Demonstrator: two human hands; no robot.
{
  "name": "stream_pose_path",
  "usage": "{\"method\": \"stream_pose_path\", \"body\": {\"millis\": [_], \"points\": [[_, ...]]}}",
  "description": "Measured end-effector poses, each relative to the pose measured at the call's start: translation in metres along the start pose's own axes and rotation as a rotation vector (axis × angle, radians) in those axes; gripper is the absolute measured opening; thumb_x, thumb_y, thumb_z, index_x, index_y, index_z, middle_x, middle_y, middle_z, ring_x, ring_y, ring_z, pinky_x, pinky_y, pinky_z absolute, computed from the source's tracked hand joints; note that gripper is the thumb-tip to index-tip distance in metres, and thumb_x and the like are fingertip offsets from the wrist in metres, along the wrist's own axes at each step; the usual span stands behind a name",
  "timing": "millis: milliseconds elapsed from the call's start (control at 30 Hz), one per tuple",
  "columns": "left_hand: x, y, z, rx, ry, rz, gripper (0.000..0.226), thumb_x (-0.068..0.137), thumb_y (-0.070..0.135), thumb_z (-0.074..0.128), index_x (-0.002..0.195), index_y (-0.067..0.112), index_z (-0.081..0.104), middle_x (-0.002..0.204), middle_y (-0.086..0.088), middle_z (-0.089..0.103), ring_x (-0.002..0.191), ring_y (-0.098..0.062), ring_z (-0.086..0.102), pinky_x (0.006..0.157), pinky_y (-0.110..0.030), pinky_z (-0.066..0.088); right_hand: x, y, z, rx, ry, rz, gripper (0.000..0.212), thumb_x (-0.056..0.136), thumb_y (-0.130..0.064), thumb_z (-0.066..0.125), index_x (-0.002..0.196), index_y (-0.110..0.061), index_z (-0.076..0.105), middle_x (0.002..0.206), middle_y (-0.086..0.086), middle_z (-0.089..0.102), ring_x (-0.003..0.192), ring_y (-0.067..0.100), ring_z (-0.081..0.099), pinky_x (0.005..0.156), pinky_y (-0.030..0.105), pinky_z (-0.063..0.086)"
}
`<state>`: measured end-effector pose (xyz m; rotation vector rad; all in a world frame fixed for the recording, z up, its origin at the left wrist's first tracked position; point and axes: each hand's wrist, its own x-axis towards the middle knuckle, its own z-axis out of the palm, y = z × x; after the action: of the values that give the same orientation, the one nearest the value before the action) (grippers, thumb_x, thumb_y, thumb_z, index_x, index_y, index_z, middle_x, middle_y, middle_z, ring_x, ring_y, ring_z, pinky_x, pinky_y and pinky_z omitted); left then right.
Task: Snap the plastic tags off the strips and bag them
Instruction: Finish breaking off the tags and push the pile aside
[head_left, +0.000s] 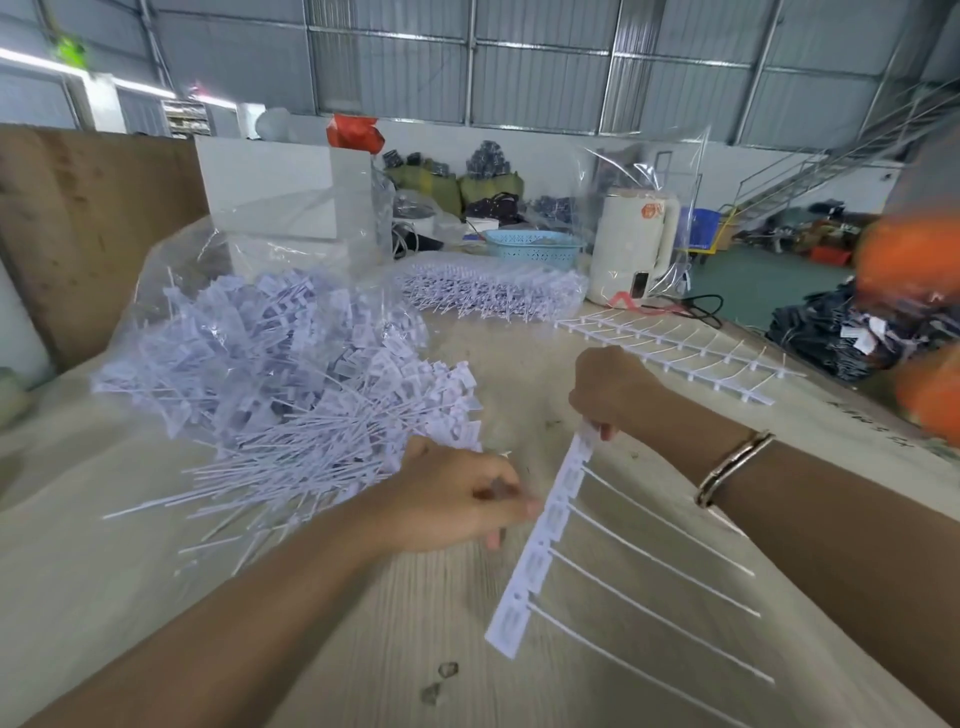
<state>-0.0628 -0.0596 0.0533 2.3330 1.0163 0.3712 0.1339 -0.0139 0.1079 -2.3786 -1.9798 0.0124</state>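
Note:
A white strip of plastic tags hangs slanted over the table in front of me, with several thin tails pointing right. My right hand pinches its top end. My left hand, blurred, has its fingertips at a tag on the strip's left edge. A big heap of loose snapped tags lies to the left on and in a clear plastic bag. A stack of whole strips sits further back. A bare strip spine lies at the right.
A white electric kettle inside clear plastic stands at the back right beside a blue basket. A white box stands behind the heap. A brown board leans at the left. An orange blurred shape is at the right edge.

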Motion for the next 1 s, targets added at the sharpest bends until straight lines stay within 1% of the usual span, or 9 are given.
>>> {"method": "stream_pose_path", "body": {"millis": [67, 200, 300, 367, 467, 567, 633, 767, 1000], "points": [[0.0, 0.001, 0.001, -0.103, -0.076, -0.013, 0.032, 0.083, 0.052, 0.061, 0.11, 0.037, 0.056, 0.081, 0.021, 0.071, 0.089, 0.024, 0.049, 0.108, -0.037, 0.023, 0.004, 0.006, -0.001, 0.029, 0.011, 0.034, 0.012, 0.08, 0.002, 0.058, 0.071, 0.002, 0.066, 0.06, 0.013, 0.066, 0.062, 0.024, 0.067, 0.072, 0.035, 0.058], [0.007, 0.0, 0.004, -0.092, -0.066, -0.007, 0.029, 0.088, 0.026, 0.062, 0.113, 0.033, 0.05, 0.085, 0.02, 0.069, 0.09, 0.008, 0.059, 0.109, -0.041, 0.026, 0.008, 0.014, -0.004, 0.005, 0.047, 0.078, 0.016, 0.084, -0.002, 0.052, 0.07, -0.002, 0.059, 0.06, 0.006, 0.057, 0.054, 0.018, 0.057, 0.059, 0.028, 0.052], [0.015, -0.005, 0.003, 0.062, 0.133, -0.021, 0.027, 0.094, 0.018, 0.05, 0.112, 0.038, 0.05, 0.077, 0.022, 0.056, 0.084, 0.004, 0.05, 0.101, -0.03, 0.019, 0.0, 0.015, -0.001, -0.271, 0.18, 0.031, 0.018, 0.086, -0.012, 0.048, 0.095, -0.008, 0.062, 0.088, 0.006, 0.053, 0.082, 0.024, 0.055, 0.072, 0.035, 0.044], [0.019, -0.008, 0.001, 0.142, 0.256, -0.029, 0.031, 0.097, 0.018, 0.044, 0.115, 0.042, 0.052, 0.08, 0.019, 0.051, 0.091, -0.003, 0.043, 0.083, -0.026, 0.016, -0.004, 0.013, 0.006, -0.38, 0.308, -0.225, 0.028, 0.088, -0.021, 0.044, 0.106, -0.015, 0.064, 0.107, 0.005, 0.054, 0.101, 0.025, 0.054, 0.086, 0.038, 0.039], [0.026, -0.015, 0.0, 0.193, 0.353, -0.021, 0.028, 0.097, 0.018, 0.043, 0.116, 0.035, 0.056, 0.082, 0.018, 0.051, 0.099, -0.006, 0.041, 0.078, -0.028, 0.015, -0.022, 0.002, 0.016, 0.039, 0.202, -0.628, 0.036, 0.086, -0.021, 0.049, 0.121, -0.027, 0.058, 0.115, -0.004, 0.061, 0.11, 0.016, 0.054, 0.106, 0.036, 0.024], [0.028, -0.019, -0.001, 0.138, 0.447, -0.008, 0.018, 0.095, 0.019, 0.049, 0.109, 0.028, 0.057, 0.075, 0.022, 0.046, 0.094, -0.008, 0.044, 0.081, -0.027, 0.018, -0.036, -0.01, 0.033, 0.248, 0.032, -0.679, 0.053, 0.087, -0.023, 0.056, 0.136, -0.027, 0.038, 0.127, -0.002, 0.059, 0.116, 0.017, 0.053, 0.111, 0.038, 0.023], [0.026, -0.023, -0.003, 0.107, 0.5, 0.016, 0.013, 0.093, 0.022, 0.054, 0.104, 0.028, 0.059, 0.078, 0.024, 0.047, 0.09, -0.006, 0.045, 0.084, -0.028, 0.018, -0.038, -0.011, 0.042, 0.244, 0.101, -0.665, 0.05, 0.087, -0.027, 0.059, 0.134, -0.026, 0.041, 0.123, 0.001, 0.06, 0.109, 0.022, 0.056, 0.094, 0.035, 0.04], [0.014, -0.038, -0.003, 0.253, 0.552, 0.044, 0.016, 0.089, 0.038, 0.054, 0.104, 0.036, 0.057, 0.087, 0.027, 0.048, 0.094, -0.001, 0.042, 0.08, -0.029, 0.013, -0.037, -0.009, 0.049, 0.305, 0.173, -0.599, 0.029, 0.093, -0.025, 0.053, 0.122, -0.024, 0.058, 0.091, -0.003, 0.05, 0.092, 0.023, 0.057, 0.078, 0.031, 0.041], [0.006, -0.047, -0.002, 0.43, 0.567, 0.062, 0.032, 0.081, 0.049, 0.037, 0.102, 0.041, 0.061, 0.098, 0.024, 0.057, 0.102, -0.001, 0.044, 0.082, -0.03, 0.013, -0.048, -0.013, 0.069, 0.286, 0.38, -0.564, 0.028, 0.079, -0.034, 0.064, 0.105, -0.023, 0.065, 0.093, -0.002, 0.062, 0.083, 0.021, 0.061, 0.075, 0.03, 0.043]]}}
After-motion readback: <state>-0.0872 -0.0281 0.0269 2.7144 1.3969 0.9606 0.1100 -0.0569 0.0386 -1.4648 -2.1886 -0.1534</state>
